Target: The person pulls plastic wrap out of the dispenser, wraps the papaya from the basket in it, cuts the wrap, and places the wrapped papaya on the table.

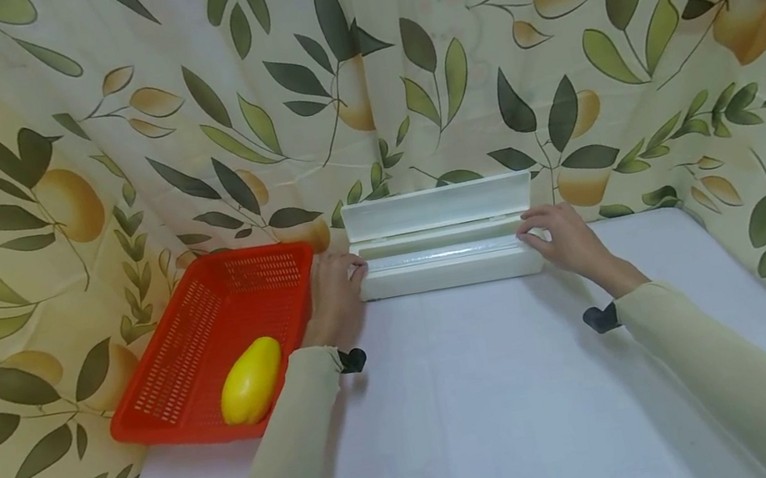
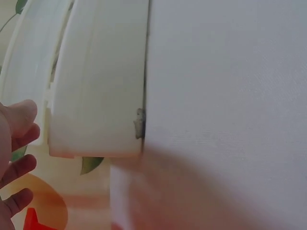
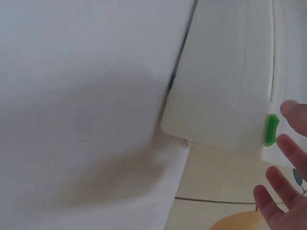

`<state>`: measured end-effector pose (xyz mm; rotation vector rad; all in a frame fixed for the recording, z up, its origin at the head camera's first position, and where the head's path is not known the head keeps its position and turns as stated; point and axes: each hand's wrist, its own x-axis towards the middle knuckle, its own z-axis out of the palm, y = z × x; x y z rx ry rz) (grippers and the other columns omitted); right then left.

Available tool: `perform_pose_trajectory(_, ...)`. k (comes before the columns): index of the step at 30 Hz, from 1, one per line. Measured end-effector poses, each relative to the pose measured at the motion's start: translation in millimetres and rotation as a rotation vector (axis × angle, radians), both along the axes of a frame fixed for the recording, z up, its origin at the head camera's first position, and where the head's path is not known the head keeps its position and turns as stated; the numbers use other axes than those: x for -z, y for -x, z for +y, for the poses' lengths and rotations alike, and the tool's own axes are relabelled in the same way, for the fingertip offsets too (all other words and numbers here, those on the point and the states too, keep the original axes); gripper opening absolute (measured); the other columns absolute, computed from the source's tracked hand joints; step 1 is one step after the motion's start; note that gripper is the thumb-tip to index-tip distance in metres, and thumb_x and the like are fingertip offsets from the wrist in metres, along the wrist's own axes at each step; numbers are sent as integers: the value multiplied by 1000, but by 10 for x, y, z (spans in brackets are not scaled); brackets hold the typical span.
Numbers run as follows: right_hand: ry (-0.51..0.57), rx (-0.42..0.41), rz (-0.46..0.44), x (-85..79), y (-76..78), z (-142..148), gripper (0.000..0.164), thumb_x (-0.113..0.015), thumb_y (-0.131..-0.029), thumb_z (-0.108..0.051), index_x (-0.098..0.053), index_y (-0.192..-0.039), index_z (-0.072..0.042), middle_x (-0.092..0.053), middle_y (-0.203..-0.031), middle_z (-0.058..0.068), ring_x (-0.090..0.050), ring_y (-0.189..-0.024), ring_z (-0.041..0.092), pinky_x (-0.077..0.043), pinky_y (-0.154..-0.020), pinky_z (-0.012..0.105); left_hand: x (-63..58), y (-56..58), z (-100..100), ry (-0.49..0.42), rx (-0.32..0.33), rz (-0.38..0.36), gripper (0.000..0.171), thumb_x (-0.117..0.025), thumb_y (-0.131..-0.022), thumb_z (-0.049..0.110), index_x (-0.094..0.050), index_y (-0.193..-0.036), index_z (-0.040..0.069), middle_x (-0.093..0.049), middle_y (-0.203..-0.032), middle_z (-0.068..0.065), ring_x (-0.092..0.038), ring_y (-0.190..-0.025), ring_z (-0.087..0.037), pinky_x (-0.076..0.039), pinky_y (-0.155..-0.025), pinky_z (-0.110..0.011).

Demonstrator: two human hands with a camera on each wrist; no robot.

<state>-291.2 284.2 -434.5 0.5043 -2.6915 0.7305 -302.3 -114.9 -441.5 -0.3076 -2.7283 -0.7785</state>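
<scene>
A long white cling film box [image 1: 451, 274] lies at the table's far edge, its lid [image 1: 439, 208] standing up at the back. Shiny clear film [image 1: 442, 253] shows along its inside. My left hand [image 1: 337, 293] is at the box's left end; in the left wrist view its thumb and fingers [image 2: 21, 167] reach over the end, thumb close to forefinger. At the right end is my right hand [image 1: 569, 237]. The right wrist view shows its thumb and forefinger apart beside a small green piece [image 3: 271, 130] on the box. No film is visible between the fingers.
A red perforated basket [image 1: 172, 367] stands to the left, beside my left forearm. In it lies a smooth yellow oval fruit [image 1: 250, 381]. A white cloth covers the table [image 1: 472, 410], and a leaf-patterned curtain [image 1: 398, 59] hangs right behind the box.
</scene>
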Motion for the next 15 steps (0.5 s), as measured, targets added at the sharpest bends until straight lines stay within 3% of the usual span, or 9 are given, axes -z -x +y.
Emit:
perform_pose_trajectory(6,21,-28,87,-25,64,19,13,-74,-91,0,-76,-103,6,-68,-119,29,-57,-117,49,-38,-103,64,-48,46,12,-47,-3,17,19,-71,-98,26,-80,-112,17,-70,-110,-1,-52,-102,-20,-46,-93,-38)
perform_pose_trajectory(15,67,3,62,-63,87,13,15,-74,-92,-2,-75,-104,6,-65,-124,30,-53,-122,51,-32,-106,66,-98,78,13,-94,-32,15,18,-71,-98,22,-80,-113,16,-68,-108,-3,-51,-102,-22,-47,-93,-38)
